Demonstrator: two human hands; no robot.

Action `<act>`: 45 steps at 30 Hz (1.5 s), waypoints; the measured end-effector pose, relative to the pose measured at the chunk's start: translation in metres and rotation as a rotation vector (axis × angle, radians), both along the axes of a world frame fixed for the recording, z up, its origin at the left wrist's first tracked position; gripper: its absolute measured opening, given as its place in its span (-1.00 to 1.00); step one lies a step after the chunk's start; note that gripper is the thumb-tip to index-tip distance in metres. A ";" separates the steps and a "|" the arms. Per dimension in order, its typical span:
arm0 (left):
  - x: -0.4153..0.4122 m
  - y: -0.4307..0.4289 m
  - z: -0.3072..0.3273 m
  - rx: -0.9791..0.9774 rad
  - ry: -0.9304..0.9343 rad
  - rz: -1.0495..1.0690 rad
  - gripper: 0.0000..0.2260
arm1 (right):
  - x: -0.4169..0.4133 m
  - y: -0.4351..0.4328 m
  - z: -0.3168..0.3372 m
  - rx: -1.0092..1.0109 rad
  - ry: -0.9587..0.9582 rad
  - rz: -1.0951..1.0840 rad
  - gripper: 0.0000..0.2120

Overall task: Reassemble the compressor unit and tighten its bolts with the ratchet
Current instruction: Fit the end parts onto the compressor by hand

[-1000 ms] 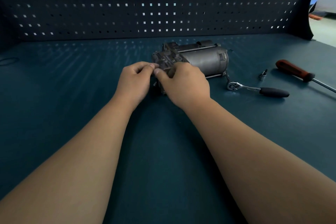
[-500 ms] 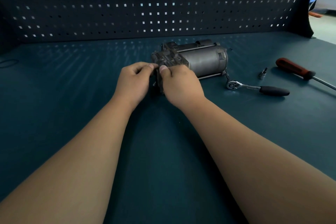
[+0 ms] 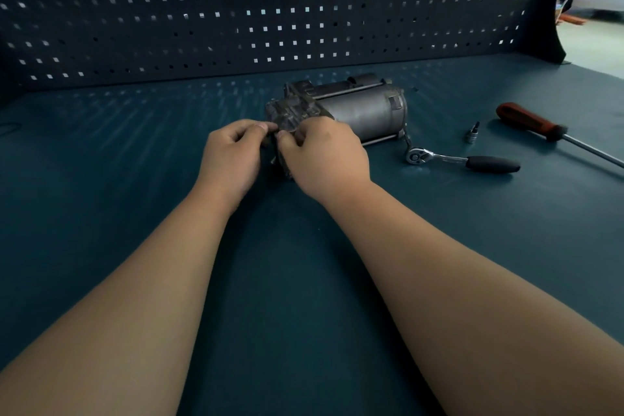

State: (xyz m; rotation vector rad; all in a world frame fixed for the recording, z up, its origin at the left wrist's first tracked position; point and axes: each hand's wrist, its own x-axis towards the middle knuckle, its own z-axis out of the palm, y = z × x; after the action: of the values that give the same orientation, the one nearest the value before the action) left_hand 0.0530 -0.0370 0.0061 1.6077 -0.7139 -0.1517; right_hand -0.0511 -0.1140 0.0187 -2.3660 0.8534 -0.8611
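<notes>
L hand (image 3: 233,155): fingers curled, thumb + forefinger pinching the near-left corner of the compressor unit (image 3: 364,108) at its end block. Whether a small part sits btwn the tips is hidden. R hand (image 3: 324,155), thumb tip nearly meeting the L's, curls round the same block from the right. Unit lies on its side mid-workbench (image 3: 135,179), at 12 o'clock from the hands. Ratchet (image 3: 462,160) lies ungripped at the unit's 4 o'clock, head just beside the casing. Loose socket bit (image 3: 473,133) at 3 o'clock, red-handled screwdriver (image 3: 530,121) beyond. Judgement: fitting stage. Block prob. being seated by hand, and all ratchet tightening is left to do.
</notes>
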 end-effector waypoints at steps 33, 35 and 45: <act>0.002 0.012 0.026 -0.333 0.678 -0.138 -0.81 | -0.029 0.006 -0.017 -0.288 0.441 0.369 -0.68; 0.005 0.011 0.021 -0.322 0.655 -0.080 -0.82 | -0.025 0.010 -0.017 -0.308 0.440 0.384 -0.64; 0.011 0.006 0.010 -0.155 0.446 0.054 -0.83 | -0.012 0.008 -0.012 -0.048 0.223 0.405 -0.87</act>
State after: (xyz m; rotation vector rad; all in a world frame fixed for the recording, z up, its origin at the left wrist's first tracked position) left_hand 0.0638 -0.0312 0.0159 1.3782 -0.3275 -0.3925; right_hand -0.0628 -0.1063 0.0065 -2.5820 0.4073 -0.4654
